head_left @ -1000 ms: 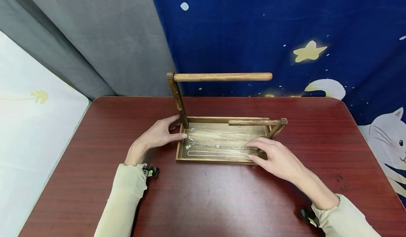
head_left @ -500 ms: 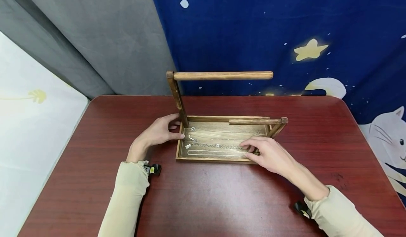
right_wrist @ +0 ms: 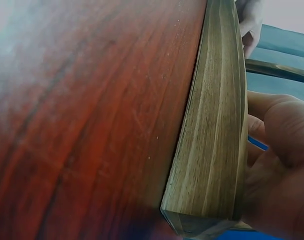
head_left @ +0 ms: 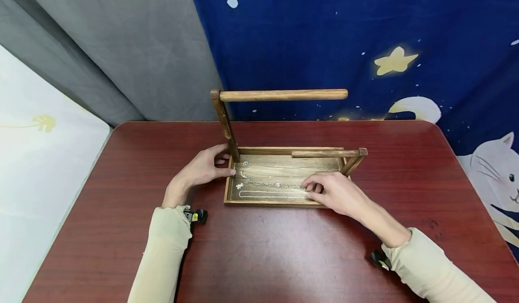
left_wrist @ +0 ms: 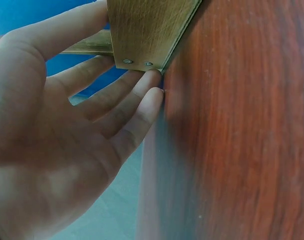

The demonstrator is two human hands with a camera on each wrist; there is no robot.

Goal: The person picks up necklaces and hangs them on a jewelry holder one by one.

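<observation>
A wooden jewelry stand (head_left: 275,203) with a shallow tray base sits on the table. Several silver necklaces lie lengthwise in the tray, among them a chain with a flower-like pendant (head_left: 239,186) and a thin plain chain (head_left: 267,198) near the front. My left hand (head_left: 202,165) grips the tray's left end, thumb over the rim and fingers against the outer wall (left_wrist: 152,25). My right hand (head_left: 336,192) reaches over the front wall (right_wrist: 211,110) into the right half of the tray. Its curled fingertips lie at the chains' right ends, which are hidden; I cannot tell whether they pinch a chain.
A tall left post (head_left: 225,125) carries a long horizontal bar (head_left: 284,95) high above the tray. A lower bar (head_left: 324,153) extends from the right post, close behind my right hand. Curtains (head_left: 304,37) hang behind the reddish-brown table (head_left: 263,253).
My right hand has moved left along the tray, its thumb and index finger drawing closer together. My left hand stays at the tray's left end. The necklaces' left ends look unmoved.
</observation>
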